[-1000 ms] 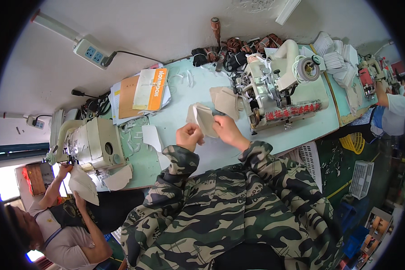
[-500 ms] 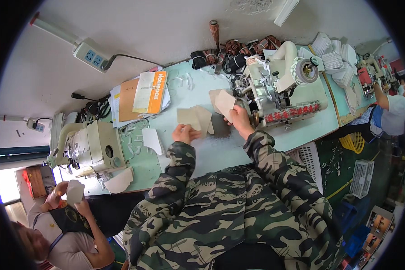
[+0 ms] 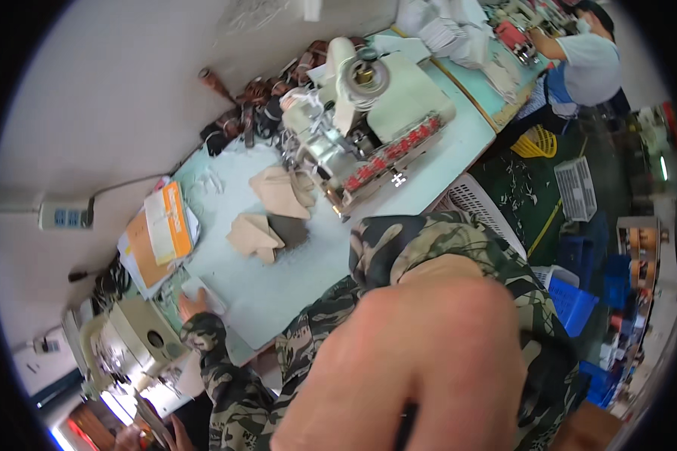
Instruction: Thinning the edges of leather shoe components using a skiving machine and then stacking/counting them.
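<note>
My left hand [image 3: 191, 306] lies low on the pale green table [image 3: 278, 286] at its left end, fingers apart, touching a small white fabric piece [image 3: 205, 290]. My right hand [image 3: 417, 361] is raised very close to the camera, large and blurred, so its fingers cannot be made out. It hides much of my camouflage sleeves. Two beige fabric pieces [image 3: 254, 234] [image 3: 280, 192] and a dark one [image 3: 290, 229] lie on the table in front of the cream sewing machine [image 3: 376, 113]. Neither hand touches them.
An orange and yellow stack of papers [image 3: 158, 234] lies at the table's left. A second sewing machine [image 3: 128, 338] stands lower left. A white basket [image 3: 470, 201] and blue crates [image 3: 573, 302] sit on the floor at right. A co-worker [image 3: 588, 60] works top right.
Both hands have left the beige pieces by the machine. My left hand moved to the white piece at the table's left end, my right hand rose close to the camera, and the view tilted.
</note>
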### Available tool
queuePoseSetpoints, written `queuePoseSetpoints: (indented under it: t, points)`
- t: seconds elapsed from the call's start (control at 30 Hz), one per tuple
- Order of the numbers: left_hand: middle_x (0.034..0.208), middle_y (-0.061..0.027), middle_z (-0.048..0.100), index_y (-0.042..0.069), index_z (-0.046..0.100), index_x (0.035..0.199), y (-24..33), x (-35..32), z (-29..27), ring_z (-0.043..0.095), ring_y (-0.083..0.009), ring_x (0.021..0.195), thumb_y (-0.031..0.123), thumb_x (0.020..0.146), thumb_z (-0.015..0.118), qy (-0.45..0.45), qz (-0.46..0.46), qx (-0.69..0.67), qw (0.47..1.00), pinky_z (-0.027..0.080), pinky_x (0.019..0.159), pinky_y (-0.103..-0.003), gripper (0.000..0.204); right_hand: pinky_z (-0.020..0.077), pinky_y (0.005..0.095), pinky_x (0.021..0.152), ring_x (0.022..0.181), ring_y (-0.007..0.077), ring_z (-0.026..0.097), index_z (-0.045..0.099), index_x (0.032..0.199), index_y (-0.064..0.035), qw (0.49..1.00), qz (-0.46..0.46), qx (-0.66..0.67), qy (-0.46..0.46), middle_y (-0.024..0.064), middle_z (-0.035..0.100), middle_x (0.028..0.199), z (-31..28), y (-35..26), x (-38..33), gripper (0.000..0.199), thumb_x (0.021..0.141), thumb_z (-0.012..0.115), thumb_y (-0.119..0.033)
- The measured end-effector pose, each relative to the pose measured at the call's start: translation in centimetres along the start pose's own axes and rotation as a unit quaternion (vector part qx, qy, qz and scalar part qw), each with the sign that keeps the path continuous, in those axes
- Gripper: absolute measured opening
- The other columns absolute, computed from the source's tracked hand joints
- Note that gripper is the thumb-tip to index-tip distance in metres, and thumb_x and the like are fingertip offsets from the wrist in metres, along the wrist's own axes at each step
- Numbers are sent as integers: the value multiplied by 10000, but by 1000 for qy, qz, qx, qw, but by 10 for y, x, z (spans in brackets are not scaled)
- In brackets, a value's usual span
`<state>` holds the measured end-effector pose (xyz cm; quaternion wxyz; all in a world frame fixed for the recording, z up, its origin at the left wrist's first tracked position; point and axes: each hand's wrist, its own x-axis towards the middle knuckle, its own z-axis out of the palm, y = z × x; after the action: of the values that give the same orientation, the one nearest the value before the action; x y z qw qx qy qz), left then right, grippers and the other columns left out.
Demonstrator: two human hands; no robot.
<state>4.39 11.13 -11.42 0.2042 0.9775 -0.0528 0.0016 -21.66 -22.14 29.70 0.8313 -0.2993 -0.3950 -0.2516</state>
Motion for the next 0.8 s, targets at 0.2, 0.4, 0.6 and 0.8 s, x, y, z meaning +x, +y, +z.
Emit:
queuePoseSetpoints:
  t: [0.2,0.4,0.6,0.8]
  points:
    - [891,-198,672,-96,603,1059,-22,32,54,645,-317,787,560,551,838,-190,-38,-8,981,514,702,-384,862,395,329,450,513,240,518,526,934,129,970,-114,213,21,131,552,691,19,16,-2,126,887,570,21]
    - [936,-212,649,-92,577,995,12,5,29,629,-318,853,538,510,868,-134,-76,-15,988,501,781,-386,846,351,308,407,487,201,515,493,1016,208,949,-137,284,11,126,539,665,25,21,-1,206,862,579,102]
    - [959,-211,640,-64,558,1031,39,-21,1,616,-315,881,444,548,883,-60,-91,-76,991,493,807,-392,772,417,354,527,626,262,575,610,756,45,996,46,67,-34,141,618,771,-17,-9,1,166,829,700,-74]
    - [932,-59,631,9,559,1061,212,-82,-94,589,-130,825,137,721,779,-194,33,-560,805,495,743,-277,424,469,331,912,1088,218,559,401,1336,43,777,355,-501,141,189,547,1215,-103,66,-124,716,852,717,-379]
